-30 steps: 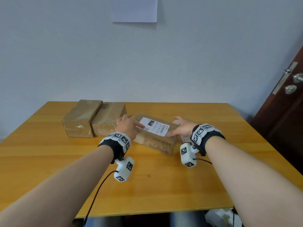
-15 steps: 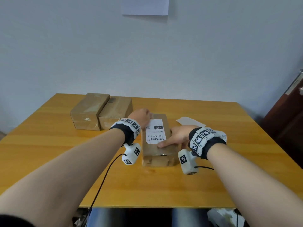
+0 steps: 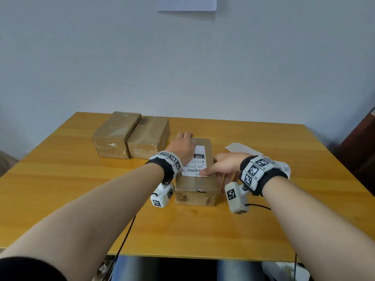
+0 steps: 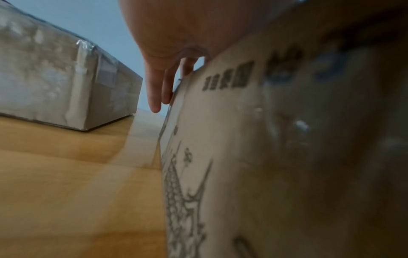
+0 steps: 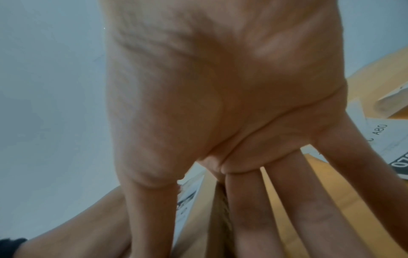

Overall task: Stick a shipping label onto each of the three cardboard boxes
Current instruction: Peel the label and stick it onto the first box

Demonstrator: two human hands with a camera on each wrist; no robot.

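A cardboard box (image 3: 195, 183) lies lengthwise in the middle of the table, with a white shipping label (image 3: 199, 164) on its top face. My left hand (image 3: 182, 147) rests on the box's top left, covering the label's left edge; its fingers (image 4: 154, 90) hang straight down past the far corner of the box (image 4: 264, 157). My right hand (image 3: 225, 168) presses its thumb on the label's near right corner. The other fingers (image 5: 249, 209) lie straight down the box's right side (image 5: 198, 214). Two more boxes (image 3: 115, 134) (image 3: 149, 136), without labels on the faces I see, stand side by side at the back left.
Loose label sheets (image 3: 239, 148) lie on the wooden table (image 3: 60, 179) to the right of the box, and one more (image 3: 284, 169) shows behind my right wrist. The nearer unlabelled box (image 4: 66, 87) stands just left of my left hand. A door is at the far right.
A second ago the box lay slanted; both hands turned it lengthwise toward me. Since then my left hand has slid onto the label and my right thumb stays on its near corner.
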